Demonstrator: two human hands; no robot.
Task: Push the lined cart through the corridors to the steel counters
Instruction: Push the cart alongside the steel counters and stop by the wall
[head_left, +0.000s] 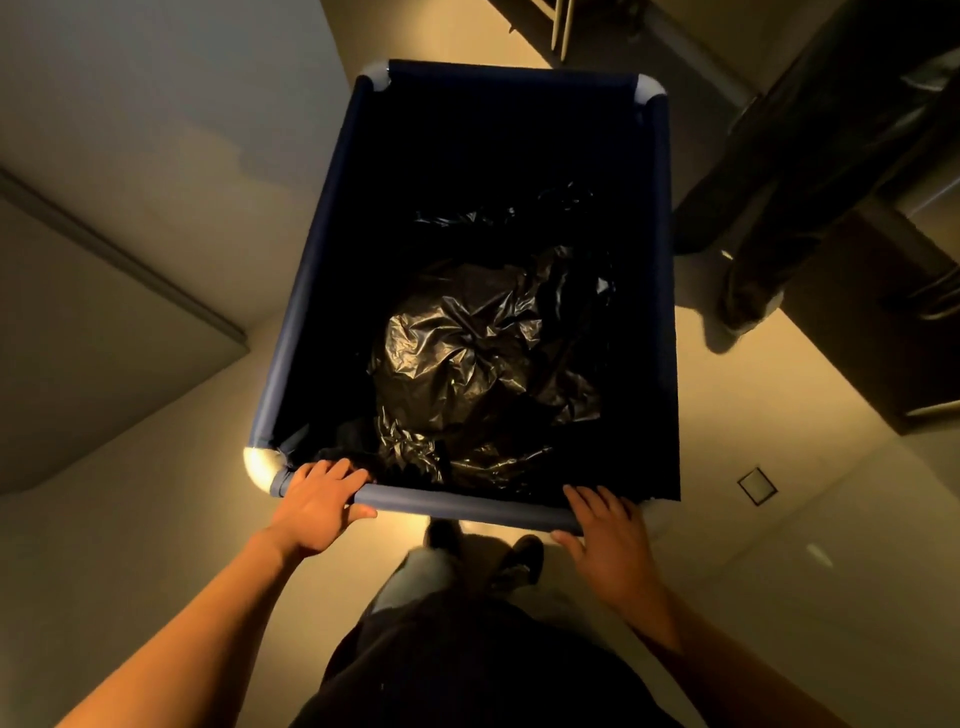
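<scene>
With fingers of the left hand and the right hand clamped on its near rail, the cart, in the corridor beside a person's legs, should be pushed evenly, clear of them.

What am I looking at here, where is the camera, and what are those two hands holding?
There is no machine here. A person wears one wide-angle camera on the head, and it looks down at their own arms. Their left hand and right hand each grip the near rail of a cart that has dark blue fabric walls and white corner pieces. A crumpled black plastic bag lies in the bottom of it. At the upper right, another person's legs stand on the pale floor.
</scene>
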